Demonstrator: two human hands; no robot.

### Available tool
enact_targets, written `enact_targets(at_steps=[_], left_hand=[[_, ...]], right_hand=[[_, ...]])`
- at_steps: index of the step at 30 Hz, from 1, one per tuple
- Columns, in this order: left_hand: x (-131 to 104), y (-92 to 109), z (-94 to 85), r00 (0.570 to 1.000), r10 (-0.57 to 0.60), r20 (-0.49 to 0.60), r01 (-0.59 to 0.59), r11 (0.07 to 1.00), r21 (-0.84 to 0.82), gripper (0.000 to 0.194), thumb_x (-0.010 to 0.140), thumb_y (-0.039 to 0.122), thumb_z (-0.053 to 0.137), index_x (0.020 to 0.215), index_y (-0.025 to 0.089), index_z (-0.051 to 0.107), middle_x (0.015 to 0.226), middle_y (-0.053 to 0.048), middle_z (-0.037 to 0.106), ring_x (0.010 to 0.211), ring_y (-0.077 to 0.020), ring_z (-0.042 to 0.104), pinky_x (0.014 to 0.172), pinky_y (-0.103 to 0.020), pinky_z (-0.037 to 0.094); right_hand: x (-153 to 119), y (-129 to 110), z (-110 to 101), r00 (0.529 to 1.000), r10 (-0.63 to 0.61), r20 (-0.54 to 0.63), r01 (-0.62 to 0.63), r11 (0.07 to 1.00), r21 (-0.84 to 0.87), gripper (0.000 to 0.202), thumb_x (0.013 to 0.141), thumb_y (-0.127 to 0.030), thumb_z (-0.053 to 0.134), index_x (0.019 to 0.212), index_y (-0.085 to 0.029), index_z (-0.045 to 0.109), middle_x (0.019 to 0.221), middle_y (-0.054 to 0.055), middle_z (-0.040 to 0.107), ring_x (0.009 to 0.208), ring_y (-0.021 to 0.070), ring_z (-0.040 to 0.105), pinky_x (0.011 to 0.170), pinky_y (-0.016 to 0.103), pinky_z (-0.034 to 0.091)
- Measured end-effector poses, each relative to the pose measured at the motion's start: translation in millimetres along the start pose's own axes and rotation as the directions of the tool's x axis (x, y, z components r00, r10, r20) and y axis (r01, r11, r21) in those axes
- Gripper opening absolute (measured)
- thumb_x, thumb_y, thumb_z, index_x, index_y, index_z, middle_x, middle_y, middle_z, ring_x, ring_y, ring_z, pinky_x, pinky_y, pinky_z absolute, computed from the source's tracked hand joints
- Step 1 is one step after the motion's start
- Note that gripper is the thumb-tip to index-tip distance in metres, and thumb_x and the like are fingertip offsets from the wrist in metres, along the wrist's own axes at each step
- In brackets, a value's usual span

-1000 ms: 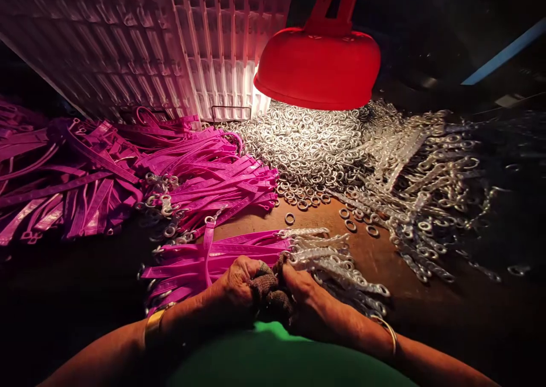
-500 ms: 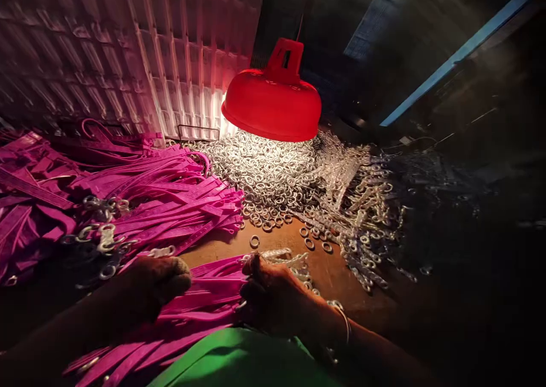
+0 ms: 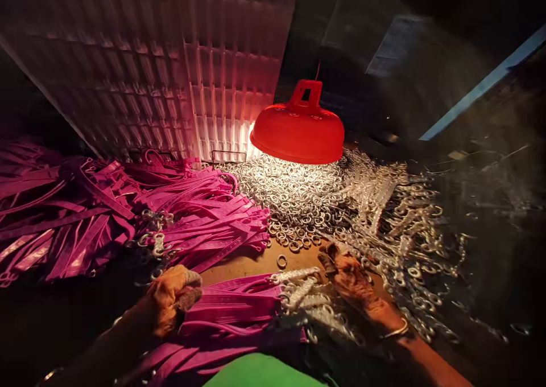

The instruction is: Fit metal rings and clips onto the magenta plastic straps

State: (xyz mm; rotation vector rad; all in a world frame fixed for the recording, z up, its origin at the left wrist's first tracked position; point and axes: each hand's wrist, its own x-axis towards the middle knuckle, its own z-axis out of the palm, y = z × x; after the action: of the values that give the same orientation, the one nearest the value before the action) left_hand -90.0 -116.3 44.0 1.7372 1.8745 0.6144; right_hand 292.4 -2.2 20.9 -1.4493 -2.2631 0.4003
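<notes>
Dark all around, and one red lamp (image 3: 298,130) hangs low over a brown worktop (image 3: 239,264), throwing a bright pool onto a big heap of metal rings (image 3: 294,196). Behind it stands a white ribbed panel (image 3: 205,91), tilted and glowing pink near the lamp. From the head camera: off to the left, a wide spread of magenta straps (image 3: 128,216) covers the surface, with a few ring-tipped ends lying on them. To the right of the rings, a mound of silvery clasp pieces (image 3: 401,227) trails off into shadow. Down front, the left hand (image 3: 170,299) is curled in a loose fist, its cloth-wrapped fingertips pressed on the near bundle of straps (image 3: 234,307), which lies flat right before the person. The right hand (image 3: 354,279) rests past the bundle's silvery ends (image 3: 298,290), fingers bent down among the clasp pieces; whether they pinch anything, I cannot tell. A bangle (image 3: 394,331) circles that wrist. One loose ring (image 3: 282,260) sits alone on the bare wood between bundle and heap. A green garment (image 3: 264,373) fills the bottom edge.
</notes>
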Motion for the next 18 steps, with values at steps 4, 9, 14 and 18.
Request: enact_targets(at_steps=[4,9,14,18], left_hand=[[53.1,20.1,-4.2,0.996,0.082,-0.024,-0.083,0.995,-0.048,0.031,0.085,0.036,0.047,0.104,0.018,0.064,0.098,-0.006,0.07,0.09,-0.0192,0.065,0.081,-0.028,0.05],[129.0,44.6,10.3,0.995,0.101,-0.003,-0.095,0.949,0.299,0.033,0.084,0.023,0.048,0.112,0.013,0.062,0.111,-0.013,0.065,0.106,-0.0265,0.058,0.095,-0.04,0.043],[159.4,50.1,28.9,0.996,0.08,0.046,-0.092,0.905,0.415,0.033,0.079,0.013,0.046,0.107,0.01,0.064,0.108,-0.018,0.064,0.105,-0.0333,0.055,0.094,-0.05,0.04],[159.8,42.1,34.9,0.995,0.088,0.043,-0.098,0.89,0.446,0.033,0.078,0.015,0.048,0.108,0.015,0.063,0.107,-0.015,0.064,0.103,-0.03,0.055,0.096,-0.048,0.038]], right_hand=[[9.6,61.5,-9.4,0.982,0.181,-0.046,-0.187,0.945,-0.27,0.009,0.063,-0.012,0.051,0.068,-0.017,0.057,0.051,0.003,0.046,0.05,0.0172,0.041,0.055,0.03,0.029],[9.1,102.6,-1.3,0.976,0.218,0.018,-0.167,0.795,-0.583,0.025,0.065,-0.007,0.047,0.083,-0.014,0.063,0.054,0.004,0.051,0.054,0.02,0.049,0.057,0.029,0.03],[9.0,117.8,3.8,0.964,0.262,-0.037,-0.25,0.855,-0.455,0.024,0.063,-0.013,0.048,0.082,-0.016,0.062,0.053,0.003,0.053,0.052,0.0181,0.049,0.053,0.027,0.032],[6.4,123.4,4.9,0.921,0.383,-0.073,-0.39,0.9,-0.196,0.027,0.061,-0.015,0.049,0.085,-0.018,0.061,0.048,0.0,0.05,0.047,0.0171,0.046,0.051,0.028,0.036]])
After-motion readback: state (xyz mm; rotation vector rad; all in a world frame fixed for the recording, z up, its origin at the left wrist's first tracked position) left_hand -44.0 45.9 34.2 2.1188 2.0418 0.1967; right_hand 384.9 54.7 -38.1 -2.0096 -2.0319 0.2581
